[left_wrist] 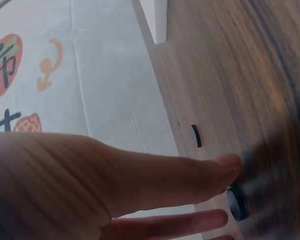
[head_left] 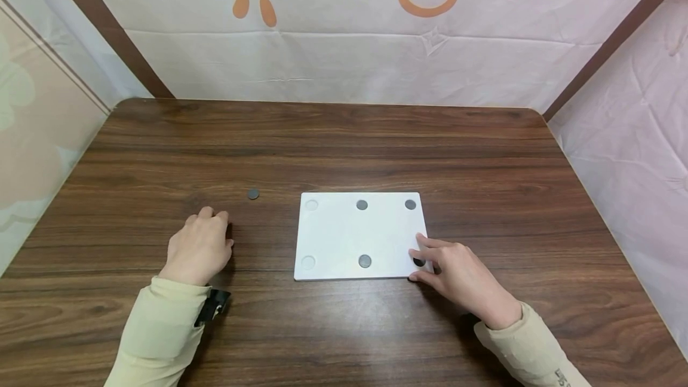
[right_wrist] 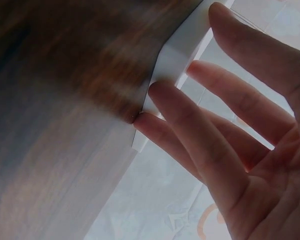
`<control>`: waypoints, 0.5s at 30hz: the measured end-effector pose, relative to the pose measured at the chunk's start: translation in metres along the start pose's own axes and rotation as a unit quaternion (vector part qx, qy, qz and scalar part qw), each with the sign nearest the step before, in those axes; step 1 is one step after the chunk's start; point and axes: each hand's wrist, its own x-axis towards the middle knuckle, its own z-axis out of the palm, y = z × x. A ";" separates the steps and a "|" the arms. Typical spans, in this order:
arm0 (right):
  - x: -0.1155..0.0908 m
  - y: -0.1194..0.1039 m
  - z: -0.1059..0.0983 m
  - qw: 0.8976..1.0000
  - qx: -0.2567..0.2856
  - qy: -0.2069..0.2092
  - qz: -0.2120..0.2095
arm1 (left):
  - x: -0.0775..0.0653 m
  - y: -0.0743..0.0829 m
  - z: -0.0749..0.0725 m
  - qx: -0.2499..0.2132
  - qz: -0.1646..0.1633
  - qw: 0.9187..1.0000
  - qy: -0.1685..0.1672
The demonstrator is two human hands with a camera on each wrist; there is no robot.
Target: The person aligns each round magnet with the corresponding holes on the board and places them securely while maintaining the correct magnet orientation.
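A white board [head_left: 335, 232] with round recesses lies mid-table. Grey discs fill its far-middle [head_left: 362, 205], far-right and near-middle recesses; the two left recesses hold none. My right hand [head_left: 466, 273] is at the board's near right corner, thumb at the front edge and fingers at the right side, over a dark disc [head_left: 418, 262]. In the right wrist view its fingertips touch the white edge [right_wrist: 172, 62]. On the left, my left hand [head_left: 199, 246] hovers low, with thumb and fingers around a dark disc [left_wrist: 236, 204] on the table; no firm pinch shows.
A loose dark disc [head_left: 253, 194] lies on the table beyond the left hand, left of the board. The brown wooden table [head_left: 333, 148] ends at a printed white curtain [head_left: 333, 64] at the back. Similar cloth hangs at both sides.
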 end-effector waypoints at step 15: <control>0.000 0.001 0.000 1.000 -0.001 0.006 -0.006 | 0.003 -0.007 0.001 -0.024 -0.024 0.999 0.007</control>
